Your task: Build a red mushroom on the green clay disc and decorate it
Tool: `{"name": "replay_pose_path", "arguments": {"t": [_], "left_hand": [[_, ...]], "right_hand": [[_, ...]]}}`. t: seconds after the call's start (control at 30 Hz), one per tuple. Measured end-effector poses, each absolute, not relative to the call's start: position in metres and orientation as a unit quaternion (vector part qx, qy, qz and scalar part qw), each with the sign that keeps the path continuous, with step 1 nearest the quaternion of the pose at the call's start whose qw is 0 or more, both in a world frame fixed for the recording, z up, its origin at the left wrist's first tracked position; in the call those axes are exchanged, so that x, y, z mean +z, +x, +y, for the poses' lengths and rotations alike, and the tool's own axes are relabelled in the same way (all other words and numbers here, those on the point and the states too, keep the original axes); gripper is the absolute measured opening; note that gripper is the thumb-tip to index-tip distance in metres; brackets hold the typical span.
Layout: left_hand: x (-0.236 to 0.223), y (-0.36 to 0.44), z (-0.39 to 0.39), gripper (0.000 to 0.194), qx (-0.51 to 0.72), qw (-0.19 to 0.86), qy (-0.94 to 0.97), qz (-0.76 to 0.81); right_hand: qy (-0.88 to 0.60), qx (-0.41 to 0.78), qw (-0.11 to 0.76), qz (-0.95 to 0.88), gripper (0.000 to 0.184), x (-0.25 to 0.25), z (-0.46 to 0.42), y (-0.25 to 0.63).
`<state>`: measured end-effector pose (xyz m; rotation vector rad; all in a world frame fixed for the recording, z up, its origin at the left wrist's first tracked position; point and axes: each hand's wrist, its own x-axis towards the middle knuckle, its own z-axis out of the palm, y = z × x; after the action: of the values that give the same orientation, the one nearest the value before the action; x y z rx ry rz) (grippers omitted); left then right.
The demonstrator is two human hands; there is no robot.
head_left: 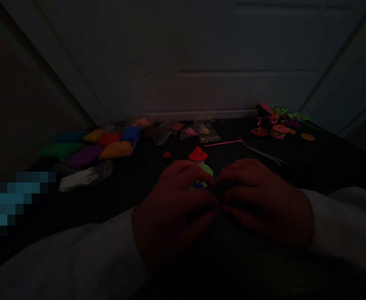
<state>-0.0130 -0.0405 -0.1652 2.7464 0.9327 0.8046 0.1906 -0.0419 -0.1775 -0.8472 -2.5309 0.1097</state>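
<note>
My left hand (178, 208) and my right hand (264, 200) meet at the fingertips over the dark table. The fingers of both are bent and pressed together in a pinch. Whatever sits between them is too dark and small to make out. Just behind my left fingers stands a small clay figure with a red cone-shaped top (198, 154), a pale stem and a light green base (207, 169). A bit of blue clay (198, 184) shows by that base, partly covered by my left hand.
Bags of coloured clay (84, 156) lie at the left, with a bag of white clay (78, 179) nearest. Behind are a small clear bag (209, 132), a pink stick (223, 143) and a long thin tool (261, 153). Several finished clay pieces (279, 131) lie at the back right.
</note>
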Motion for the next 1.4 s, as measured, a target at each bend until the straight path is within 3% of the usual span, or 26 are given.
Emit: {"name": "replay_pose_path", "arguments": {"t": [0.2, 0.4, 0.8, 1.07, 1.27, 1.4], "left_hand": [[-0.170, -0.015, -0.041, 0.013, 0.248, 0.043, 0.915, 0.316], [-0.172, -0.009, -0.043, 0.011, 0.228, 0.037, 0.913, 0.337], [-0.173, -0.003, -0.046, 0.014, 0.244, 0.033, 0.909, 0.338], [-0.152, -0.033, -0.027, 0.012, 0.272, -0.055, 0.874, 0.399], [-0.155, -0.052, -0.016, 0.017, 0.265, -0.045, 0.862, 0.431], [-0.157, -0.053, -0.015, 0.016, 0.276, -0.038, 0.855, 0.438]], "right_hand": [[-0.311, 0.055, 0.244, -0.917, 0.014, -0.175, -0.044, 0.197], [-0.311, 0.060, 0.202, -0.927, 0.012, -0.169, -0.041, 0.209], [-0.313, 0.065, 0.226, -0.920, 0.012, -0.175, -0.043, 0.202], [-0.312, 0.078, 0.226, -0.920, 0.011, -0.174, -0.043, 0.200], [-0.324, 0.101, 0.247, -0.908, 0.007, -0.175, -0.044, 0.199], [-0.313, 0.101, 0.218, -0.919, 0.010, -0.171, -0.043, 0.201]]}}
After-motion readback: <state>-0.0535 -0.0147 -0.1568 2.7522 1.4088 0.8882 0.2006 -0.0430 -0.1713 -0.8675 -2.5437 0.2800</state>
